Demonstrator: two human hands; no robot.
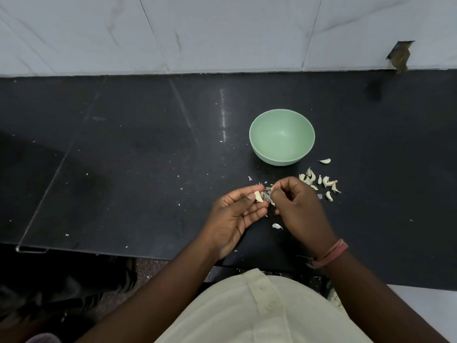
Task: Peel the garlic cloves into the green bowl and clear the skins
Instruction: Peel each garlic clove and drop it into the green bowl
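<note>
Pinching a garlic clove (258,196), left hand (237,214) fingers show; right hand (300,206) fingers' skin grasp hides.

1. The round pale-green plastic bowl (282,137) stands on the black stone tabletop (123,157), right of its middle, nearer the back edge.
2. A cluster of unpeeled whitish garlic cloves (319,181) lies just before and right of the bowl.
3. Both hands meet before the bowl, near the front edge: left hand (237,214), right hand (299,206), one garlic clove (258,196) between them.
4. A loose papery skin piece (277,226) lies on the tabletop beneath the hands.
</note>
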